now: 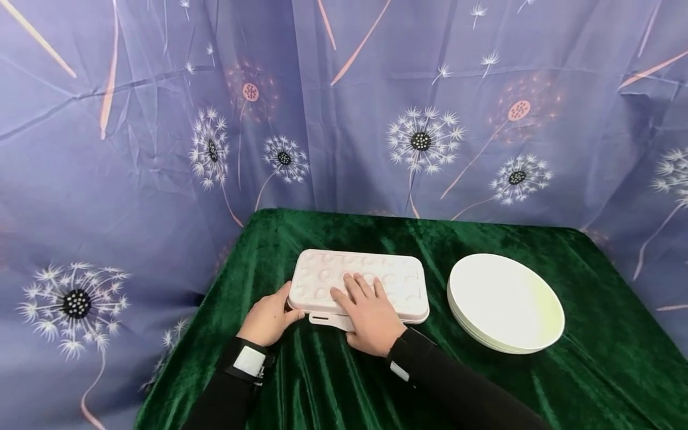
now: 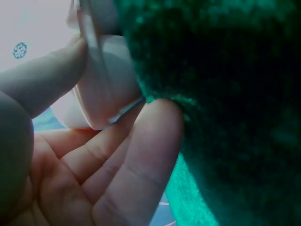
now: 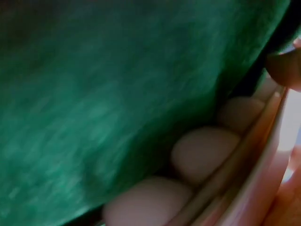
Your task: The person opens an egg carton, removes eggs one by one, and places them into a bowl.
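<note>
A pale pink egg box with rows of round bumps on its lid lies on green velvet cloth. Its lid looks down, and a strap-like latch or handle sticks out at the front edge. My left hand holds the front left corner; in the left wrist view the thumb presses the rim and the fingers curve beside the rounded underside. Across the lid lie the spread, fairly straight fingers of my right hand, its thumb by the front edge. Rounded cups show under the rim in the right wrist view.
To the right of the egg box stands a stack of large white bowls or plates, pale green along one side. The green tablecloth is wrinkled toward the front. A purple dandelion-print curtain hangs behind and left of the table.
</note>
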A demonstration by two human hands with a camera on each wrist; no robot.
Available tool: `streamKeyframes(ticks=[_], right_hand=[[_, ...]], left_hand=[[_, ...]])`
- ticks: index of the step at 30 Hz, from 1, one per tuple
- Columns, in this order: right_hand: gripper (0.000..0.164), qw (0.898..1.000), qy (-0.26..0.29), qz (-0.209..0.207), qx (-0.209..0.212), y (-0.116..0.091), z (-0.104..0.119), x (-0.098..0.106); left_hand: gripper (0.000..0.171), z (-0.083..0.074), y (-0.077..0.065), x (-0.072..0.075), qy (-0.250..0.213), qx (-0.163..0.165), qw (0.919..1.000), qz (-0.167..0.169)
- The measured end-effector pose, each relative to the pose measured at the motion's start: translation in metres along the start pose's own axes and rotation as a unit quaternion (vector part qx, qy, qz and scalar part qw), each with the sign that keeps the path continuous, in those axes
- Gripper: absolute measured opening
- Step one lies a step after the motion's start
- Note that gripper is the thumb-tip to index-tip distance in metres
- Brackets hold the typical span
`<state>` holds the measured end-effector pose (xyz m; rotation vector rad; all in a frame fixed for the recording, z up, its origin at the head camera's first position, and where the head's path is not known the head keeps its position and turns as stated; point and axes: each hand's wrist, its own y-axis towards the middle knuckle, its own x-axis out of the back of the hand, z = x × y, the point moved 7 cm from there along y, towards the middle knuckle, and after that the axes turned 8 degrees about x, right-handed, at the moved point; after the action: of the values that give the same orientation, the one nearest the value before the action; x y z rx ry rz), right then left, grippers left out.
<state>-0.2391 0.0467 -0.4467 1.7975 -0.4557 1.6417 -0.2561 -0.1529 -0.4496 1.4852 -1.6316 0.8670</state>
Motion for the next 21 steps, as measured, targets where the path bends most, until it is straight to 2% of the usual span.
streamKeyframes(ticks=[5,13,17,21], right_hand=[[0.088,0.999,0.025,0.013,0.023,-0.004,0.001,-0.003],[0.089,0.999,0.038,0.009,0.030,-0.003,-0.001,-0.001],[0.087,0.998,0.050,0.012,0.033,-0.003,-0.007,0.002],[0.086,0.997,0.071,0.026,0.034,0.000,-0.014,0.016]], left_hand=[[0.075,0.008,-0.004,-0.002,-0.007,0.013,0.9999,0.007],[0.081,0.016,-0.003,-0.004,-0.034,0.046,0.9980,0.030],[0.082,0.015,-0.001,-0.006,-0.043,0.047,0.9973,0.037],[0.080,0.011,0.002,-0.005,-0.054,0.035,0.9973,0.035]])
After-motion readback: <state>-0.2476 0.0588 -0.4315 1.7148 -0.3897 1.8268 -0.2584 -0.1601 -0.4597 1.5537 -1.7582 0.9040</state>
